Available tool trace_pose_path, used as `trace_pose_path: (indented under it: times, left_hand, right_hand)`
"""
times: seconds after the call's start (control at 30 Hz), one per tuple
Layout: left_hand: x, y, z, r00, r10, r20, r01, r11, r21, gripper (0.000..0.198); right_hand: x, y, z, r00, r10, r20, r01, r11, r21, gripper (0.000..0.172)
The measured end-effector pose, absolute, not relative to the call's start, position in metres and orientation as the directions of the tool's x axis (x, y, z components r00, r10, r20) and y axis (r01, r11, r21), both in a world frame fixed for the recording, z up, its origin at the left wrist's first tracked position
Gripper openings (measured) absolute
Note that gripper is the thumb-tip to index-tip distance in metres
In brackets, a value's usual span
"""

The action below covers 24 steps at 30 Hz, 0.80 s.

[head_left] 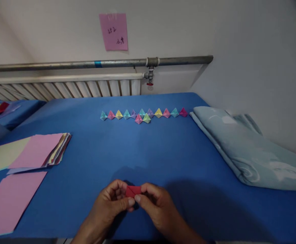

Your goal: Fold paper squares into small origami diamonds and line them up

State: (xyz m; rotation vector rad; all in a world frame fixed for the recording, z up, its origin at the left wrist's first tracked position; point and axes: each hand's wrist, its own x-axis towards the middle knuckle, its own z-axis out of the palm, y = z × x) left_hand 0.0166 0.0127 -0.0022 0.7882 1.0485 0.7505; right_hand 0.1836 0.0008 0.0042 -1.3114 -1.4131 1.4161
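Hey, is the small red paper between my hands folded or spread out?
Folded: the small red paper rectangle shows a slanting flap edge across its face, pinched between your left hand and right hand.

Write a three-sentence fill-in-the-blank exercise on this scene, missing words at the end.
The left hand and right hand hold a small folded paper colored ____.
The folded blanket lies on the picture's ____ side.
The handwritten note on the wall is ____.
Missing words: red; right; pink.
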Motion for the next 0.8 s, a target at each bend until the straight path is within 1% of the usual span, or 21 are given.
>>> trace_pose_path:
  times: [0.07, 0.17, 0.23, 0.4, 0.47, 0.53, 0.57, 0.6, 0.63, 0.67, 0.7, 0.73, 0.77, 0.8]
  left_hand:
    - [0.014, 0.015, 0.003, 0.327, 0.825, -0.46, -0.103, 0.516, 0.851, 0.028]
    - [0.014, 0.018, 0.012, 0.296, 0.843, -0.448, 0.019, 0.464, 0.886, 0.023]
    - [0.016, 0.02, 0.015, 0.281, 0.856, -0.434, 0.071, 0.433, 0.899, 0.023]
    - [0.024, 0.02, 0.011, 0.271, 0.88, -0.39, 0.09, 0.381, 0.92, 0.022]
    - [0.025, 0.019, 0.01, 0.287, 0.887, -0.361, 0.126, 0.339, 0.932, 0.021]
    - [0.023, 0.019, 0.01, 0.307, 0.907, -0.288, 0.219, 0.227, 0.949, 0.017]
    - [0.022, 0.02, 0.01, 0.319, 0.923, -0.216, 0.288, 0.122, 0.95, 0.014]
    - [0.02, 0.021, 0.011, 0.338, 0.935, -0.11, 0.359, -0.02, 0.933, 0.009]
    - [0.017, 0.021, 0.011, 0.371, 0.928, 0.02, 0.424, -0.189, 0.885, 0.006]
    - [0.015, 0.022, 0.011, 0.41, 0.897, 0.166, 0.472, -0.364, 0.803, 0.008]
    - [0.013, 0.022, 0.009, 0.451, 0.84, 0.301, 0.5, -0.517, 0.695, 0.012]
    - [0.01, 0.021, 0.007, 0.489, 0.772, 0.406, 0.515, -0.631, 0.579, 0.015]
    - [0.008, 0.021, 0.003, 0.516, 0.712, 0.476, 0.529, -0.702, 0.477, 0.016]
    - [0.007, 0.019, -0.001, 0.534, 0.672, 0.513, 0.546, -0.738, 0.398, 0.016]
  right_hand:
    - [0.185, 0.002, 0.005, -0.185, 0.973, -0.139, 0.2, -0.101, -0.975, 0.018]
    - [0.187, 0.001, 0.005, -0.174, 0.979, -0.103, 0.237, -0.06, -0.97, 0.017]
    - [0.189, 0.001, 0.004, -0.174, 0.981, -0.087, 0.246, -0.042, -0.968, 0.017]
    - [0.193, 0.0, 0.006, -0.188, 0.976, -0.11, 0.21, -0.07, -0.975, 0.012]
    - [0.196, 0.0, 0.007, -0.194, 0.976, -0.104, 0.241, -0.055, -0.969, 0.012]
    - [0.197, 0.002, 0.006, -0.188, 0.982, -0.02, 0.334, 0.045, -0.942, 0.013]
    - [0.198, 0.003, 0.005, -0.197, 0.978, 0.066, 0.387, 0.14, -0.911, 0.013]
    - [0.198, 0.004, 0.004, -0.22, 0.959, 0.176, 0.439, 0.259, -0.86, 0.013]
    - [0.197, 0.005, 0.003, -0.257, 0.921, 0.293, 0.485, 0.385, -0.785, 0.014]
    - [0.197, 0.007, 0.002, -0.299, 0.865, 0.402, 0.523, 0.501, -0.689, 0.016]
    - [0.196, 0.008, 0.001, -0.341, 0.804, 0.487, 0.552, 0.591, -0.588, 0.018]
    - [0.195, 0.01, -0.001, -0.373, 0.751, 0.545, 0.578, 0.647, -0.497, 0.021]
    - [0.193, 0.011, -0.003, -0.395, 0.714, 0.579, 0.602, 0.677, -0.424, 0.022]
    - [0.192, 0.011, -0.006, -0.412, 0.69, 0.595, 0.621, 0.691, -0.371, 0.022]
